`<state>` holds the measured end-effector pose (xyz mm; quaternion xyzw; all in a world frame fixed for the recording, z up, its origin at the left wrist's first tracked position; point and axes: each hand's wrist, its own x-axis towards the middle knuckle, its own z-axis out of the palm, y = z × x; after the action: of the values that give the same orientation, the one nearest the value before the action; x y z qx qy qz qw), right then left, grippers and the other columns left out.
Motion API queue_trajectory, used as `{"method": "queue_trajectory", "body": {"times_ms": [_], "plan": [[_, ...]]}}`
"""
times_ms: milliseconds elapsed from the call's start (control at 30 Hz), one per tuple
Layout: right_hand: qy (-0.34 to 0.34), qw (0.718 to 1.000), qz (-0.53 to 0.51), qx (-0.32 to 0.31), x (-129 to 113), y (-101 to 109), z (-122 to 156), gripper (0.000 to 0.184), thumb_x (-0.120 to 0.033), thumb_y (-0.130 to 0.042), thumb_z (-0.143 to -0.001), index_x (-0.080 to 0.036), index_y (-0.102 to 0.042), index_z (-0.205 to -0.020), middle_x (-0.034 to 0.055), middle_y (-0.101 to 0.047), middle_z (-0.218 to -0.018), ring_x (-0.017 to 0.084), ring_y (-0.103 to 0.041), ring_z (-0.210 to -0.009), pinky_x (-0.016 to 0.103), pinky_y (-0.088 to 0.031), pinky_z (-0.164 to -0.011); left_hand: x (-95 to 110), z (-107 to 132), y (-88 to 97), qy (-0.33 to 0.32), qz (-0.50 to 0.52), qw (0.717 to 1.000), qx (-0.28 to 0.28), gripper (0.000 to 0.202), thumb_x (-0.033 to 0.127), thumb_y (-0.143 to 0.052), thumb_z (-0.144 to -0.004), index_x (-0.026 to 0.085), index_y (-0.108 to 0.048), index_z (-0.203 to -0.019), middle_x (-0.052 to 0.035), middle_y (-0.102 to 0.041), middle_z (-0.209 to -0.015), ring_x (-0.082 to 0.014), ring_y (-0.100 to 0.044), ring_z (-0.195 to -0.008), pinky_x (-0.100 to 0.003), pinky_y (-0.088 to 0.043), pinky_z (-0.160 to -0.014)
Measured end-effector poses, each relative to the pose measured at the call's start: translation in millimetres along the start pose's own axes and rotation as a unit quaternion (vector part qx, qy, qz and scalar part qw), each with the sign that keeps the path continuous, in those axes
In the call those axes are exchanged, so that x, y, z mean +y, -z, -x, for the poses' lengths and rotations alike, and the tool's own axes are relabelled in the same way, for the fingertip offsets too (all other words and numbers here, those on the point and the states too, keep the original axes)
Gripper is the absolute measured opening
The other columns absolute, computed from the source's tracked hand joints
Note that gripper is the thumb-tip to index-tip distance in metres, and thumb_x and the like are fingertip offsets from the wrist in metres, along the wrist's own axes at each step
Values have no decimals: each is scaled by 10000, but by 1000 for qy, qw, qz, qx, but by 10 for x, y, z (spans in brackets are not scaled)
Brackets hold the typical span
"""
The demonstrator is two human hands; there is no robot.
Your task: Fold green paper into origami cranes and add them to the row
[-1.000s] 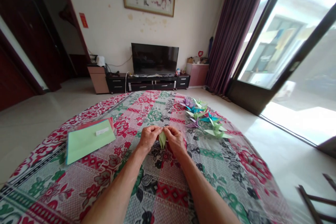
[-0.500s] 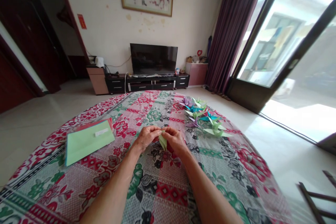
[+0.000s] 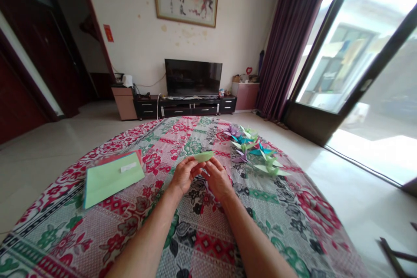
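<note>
Folded green paper (image 3: 204,156) pinched in left fingers (image 3: 189,163); right fingers (image 3: 213,167) at edge, grip unclear.

I have a broad, round-edged tabletop under a patterned woven cloth (image 3: 211,245) of red, green, black and pale grey, its red-and-white floral border running from eight to eleven o'clock. At ten o'clock I see a loose stack of flat rectangular paper sheets (image 3: 107,186), pale green on top, with coral red showing beneath along the far edge. Toward one to two o'clock sits a cluster of pale green, purple and bright blue folded-paper birds (image 3: 270,169), overlapping too much for me to count surely.
</note>
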<state>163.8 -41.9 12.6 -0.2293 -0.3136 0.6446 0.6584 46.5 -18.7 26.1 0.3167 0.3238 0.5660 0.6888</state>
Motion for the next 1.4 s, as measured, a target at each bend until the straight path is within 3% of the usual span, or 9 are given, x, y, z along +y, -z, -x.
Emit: {"method": "queue_trajectory", "body": {"times_ms": [167, 300, 533, 833, 1133, 1400], "plan": [[19, 998, 4, 54, 19, 71, -62, 218, -247, -735, -650, -210, -651, -848, -19, -667, -807, 97, -587, -702, 207, -460, -639, -62, 27, -19, 18, -60, 998, -25, 208, 173, -682, -636, 159, -559, -803, -24, -691, -752, -152, -676, -662, -185, -500, -507], [19, 998, 15, 61, -45, 97, -68, 218, -258, -740, -634, -199, -644, -820, -17, -668, -772, 102, -593, -673, 222, -470, -654, -15, 53, 24, 9, -154, 987, -52, 236, 239, -701, -633, 152, -623, -838, -8, -680, -705, -129, -649, -609, -182, -475, -504], [1, 998, 64, 8, -80, 96, -45, 196, -281, -688, -682, -198, -646, -854, -7, -660, -786, 114, -586, -674, 240, -482, -659, 19, 41, 64, 22, -157, 985, -63, 276, 363, -665, -678, 164, -665, -869, -17, -692, -709, -131, -626, -574, -218, -457, -517], [-78, 994, 3, -72, -146, 133, -26, 175, -236, -682, -681, -200, -617, -840, -18, -627, -712, 112, -561, -627, 244, -476, -597, 37, 91, 29, 11, -154, 980, -125, 309, 314, -742, -620, 156, -654, -870, -7, -671, -732, -116, -605, -621, -246, -490, -624], [-102, 990, -8, -92, -180, 137, -1, 160, -207, -685, -655, -190, -608, -794, -22, -630, -674, 112, -567, -588, 249, -471, -594, 69, 130, 16, 20, -169, 975, -142, 254, 285, -723, -617, 166, -658, -832, 11, -654, -689, -100, -577, -602, -212, -454, -591], [-85, 993, 10, -76, -142, 155, -27, 138, -204, -697, -650, -184, -634, -771, -15, -640, -683, 102, -565, -582, 228, -471, -589, 34, 102, -33, -78, -223, 964, -120, 124, 228, -626, -648, 176, -599, -757, 49, -566, -592, -81, -493, -527, -196, -387, -531]]}}
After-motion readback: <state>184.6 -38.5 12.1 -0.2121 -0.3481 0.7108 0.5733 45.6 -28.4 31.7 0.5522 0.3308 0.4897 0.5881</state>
